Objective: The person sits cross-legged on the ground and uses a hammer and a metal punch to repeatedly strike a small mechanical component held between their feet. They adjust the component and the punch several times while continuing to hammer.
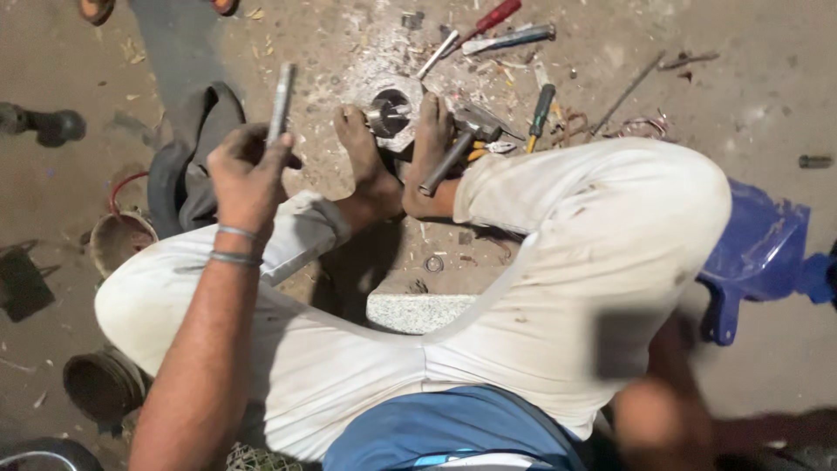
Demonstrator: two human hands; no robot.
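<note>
My left hand (248, 174), with two metal bangles on the wrist, is raised over my left knee and grips a flat grey metal bar (281, 100) that points upward. My bare feet clamp a round metal part (391, 113) between them on the ground. A hammer (453, 150) lies across my right foot. Of my right arm only a blurred patch (649, 410) shows low beside my right thigh; the hand itself is not visible.
I sit on a stone block (418, 311). Past my feet lie a red-handled screwdriver (488, 19), a green-handled one (541, 106), a grey tool (510, 37) and a thin rod (628, 92). Blue plastic stool (758, 253) at right. Round bowls (118, 240) and dark cloth (187, 157) at left.
</note>
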